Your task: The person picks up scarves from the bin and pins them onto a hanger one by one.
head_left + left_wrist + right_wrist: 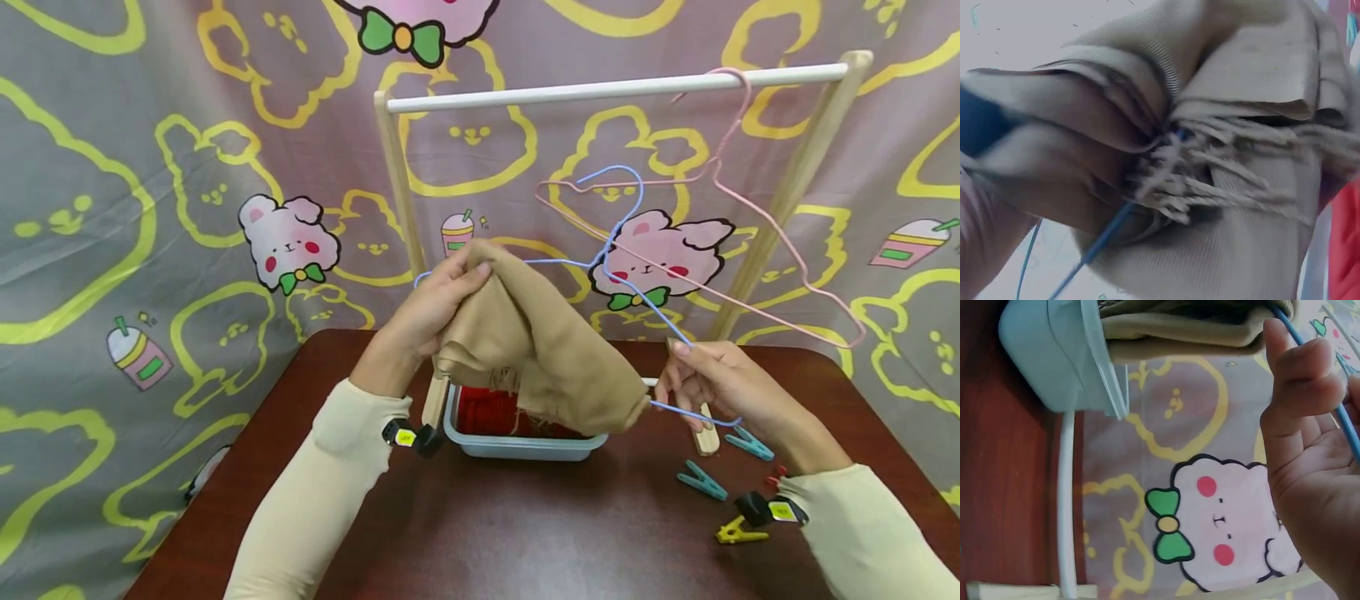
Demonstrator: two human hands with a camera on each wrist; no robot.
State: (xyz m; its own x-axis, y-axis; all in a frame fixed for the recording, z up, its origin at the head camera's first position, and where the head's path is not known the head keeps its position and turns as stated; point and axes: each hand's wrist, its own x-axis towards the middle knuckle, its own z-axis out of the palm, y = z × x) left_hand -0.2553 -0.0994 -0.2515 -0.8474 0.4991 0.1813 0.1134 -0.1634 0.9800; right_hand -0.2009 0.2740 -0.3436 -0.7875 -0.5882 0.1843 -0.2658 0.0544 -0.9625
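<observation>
My left hand (442, 304) grips a folded tan scarf (555, 354) near its upper left, holding it up over the table. Twisted fringe (1210, 169) shows at the scarf's edge in the left wrist view. A blue hanger (648, 304) runs through the folds, its bottom bar coming out of the scarf's right end and its hook pointing up. Around the hanger's right corner my right hand (720, 383) curls its fingers, with the thumb on the sloping arm. In the right wrist view the blue wire (1341, 419) passes by the bent fingers. The scarf hides the hanger's middle.
Below the scarf stands a light blue basin (517, 450) with red cloth (480, 408) inside. Behind, a pink hanger (780, 225) hangs from the rack's white rail (540, 93). Teal clothespins (702, 481) and a yellow clothespin (741, 532) lie at the right.
</observation>
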